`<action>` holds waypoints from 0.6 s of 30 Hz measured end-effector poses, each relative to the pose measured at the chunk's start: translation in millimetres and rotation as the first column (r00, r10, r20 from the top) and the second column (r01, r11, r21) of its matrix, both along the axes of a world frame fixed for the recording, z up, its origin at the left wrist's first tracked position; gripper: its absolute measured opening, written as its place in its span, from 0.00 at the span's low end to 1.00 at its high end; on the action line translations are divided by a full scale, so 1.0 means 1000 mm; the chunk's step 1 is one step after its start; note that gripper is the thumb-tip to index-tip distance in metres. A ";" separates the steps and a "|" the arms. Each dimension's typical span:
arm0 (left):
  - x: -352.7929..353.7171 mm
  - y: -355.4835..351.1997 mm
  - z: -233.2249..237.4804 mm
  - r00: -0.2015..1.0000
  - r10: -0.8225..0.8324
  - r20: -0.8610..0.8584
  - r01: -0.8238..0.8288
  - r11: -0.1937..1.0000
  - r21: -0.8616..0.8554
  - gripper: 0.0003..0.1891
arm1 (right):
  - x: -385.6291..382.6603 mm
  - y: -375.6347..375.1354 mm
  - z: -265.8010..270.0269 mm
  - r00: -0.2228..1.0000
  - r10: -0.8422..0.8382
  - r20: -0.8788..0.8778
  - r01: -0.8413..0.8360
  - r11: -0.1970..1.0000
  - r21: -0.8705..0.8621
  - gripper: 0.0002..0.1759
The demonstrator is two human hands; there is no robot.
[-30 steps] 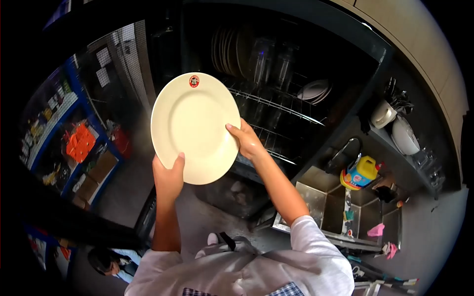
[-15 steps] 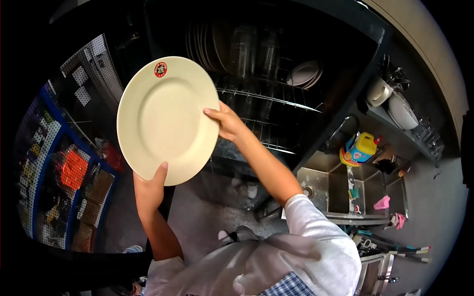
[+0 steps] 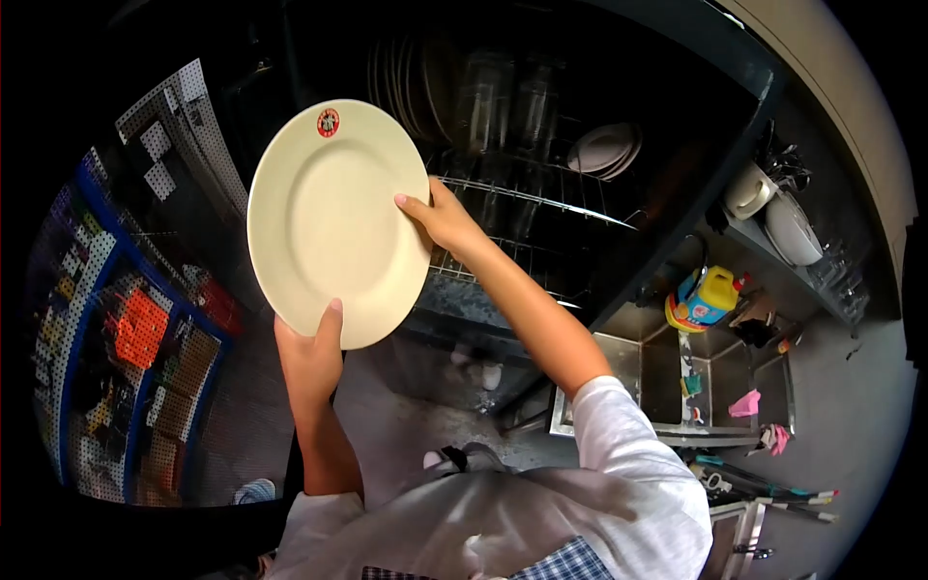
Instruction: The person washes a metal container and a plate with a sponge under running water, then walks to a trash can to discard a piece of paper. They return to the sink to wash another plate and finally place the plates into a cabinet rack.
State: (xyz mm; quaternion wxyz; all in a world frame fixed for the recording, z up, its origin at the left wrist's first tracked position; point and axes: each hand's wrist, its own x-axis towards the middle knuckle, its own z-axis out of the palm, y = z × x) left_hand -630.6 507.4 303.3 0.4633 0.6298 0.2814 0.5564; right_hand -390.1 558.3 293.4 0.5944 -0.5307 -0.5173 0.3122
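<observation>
A large cream oval plate [image 3: 338, 232] with a small red round logo near its top rim is held up in front of a dark rack. My left hand [image 3: 314, 358] grips its lower edge, thumb on the face and the other fingers hidden behind. On the plate's right rim my right hand [image 3: 440, 220] is closed, its thumb also on the face. Behind the plate, a wire rack [image 3: 541, 198] holds upright plates [image 3: 401, 87], clear glasses [image 3: 485, 101] and a few small white dishes [image 3: 605, 149].
To the right are a metal sink [image 3: 619, 360], a yellow jug [image 3: 710, 295], a pink cloth [image 3: 745, 403] and a shelf [image 3: 773, 242] with a white pitcher [image 3: 748, 189] and bowl [image 3: 793, 230]. Blue-framed shelving with an orange basket [image 3: 145, 329] stands at the left.
Both hands and the plate have shifted slightly right and up in the view. The grip on the plate looks the same.
</observation>
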 end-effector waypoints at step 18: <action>0.034 0.049 0.056 0.988 0.149 0.041 -0.155 0.964 0.217 0.20 | 0.015 0.034 0.079 0.769 -0.313 0.558 0.319 0.943 0.090 0.33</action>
